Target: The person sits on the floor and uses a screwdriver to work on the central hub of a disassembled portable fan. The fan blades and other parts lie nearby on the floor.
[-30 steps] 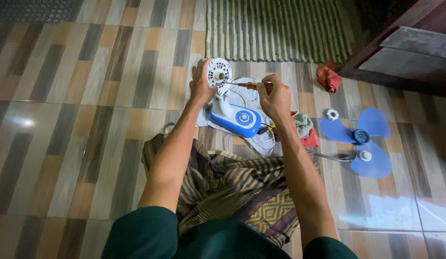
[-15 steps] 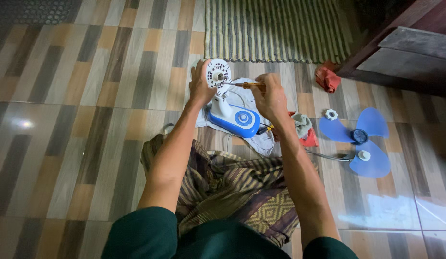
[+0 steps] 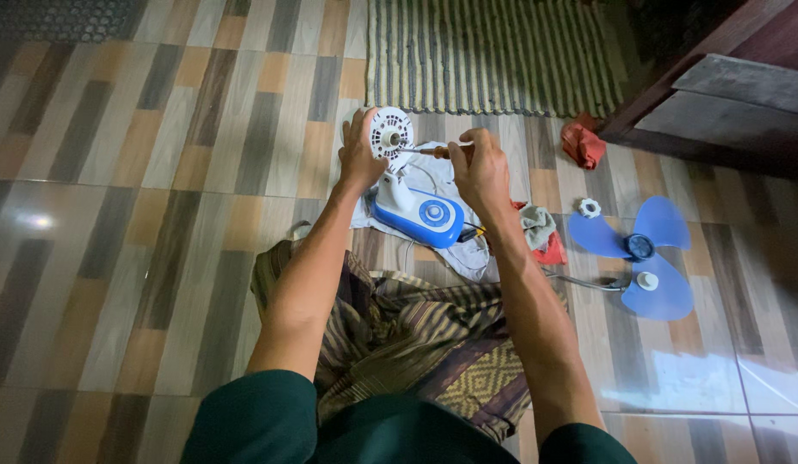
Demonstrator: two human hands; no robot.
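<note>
The right hand (image 3: 481, 172) grips a wooden-handled screwdriver (image 3: 438, 151), its tip at the hub of the round white motor housing (image 3: 390, 133). The left hand (image 3: 359, 155) closes around that housing's left edge (steadying it upright). Below them the fan's blue-and-white base (image 3: 420, 209) rests on a pale cloth (image 3: 468, 253) on the tiled floor (image 3: 115, 215). A blue fan blade (image 3: 639, 253) lies well apart to the right.

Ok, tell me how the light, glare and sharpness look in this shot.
Head view: dim, warm light; the corners fall dark, most at the top right by the wooden furniture. Glare spots shine on the glossy floor tiles at left and lower right. The hands, left hand and right hand, and the fan motor housing are fairly sharp.
</note>
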